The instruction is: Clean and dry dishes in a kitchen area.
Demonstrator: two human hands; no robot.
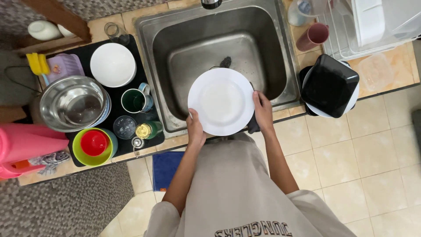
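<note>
A round white plate (221, 101) is held flat over the front edge of the steel sink (280, 52). My left hand (194, 129) grips its lower left rim. My right hand (263, 110) holds its right rim, and something dark shows under that hand, too hidden to tell what it is. The plate's face looks bare and clean. A dark clump lies near the drain behind the plate.
On a black mat to the left stand a white plate (113, 64), a steel bowl (73, 103), a green mug (136, 100), nested red and green bowls (93, 145) and small lids. To the right sit a black square dish (330, 85), a maroon cup (313, 37) and a drying rack (372, 26).
</note>
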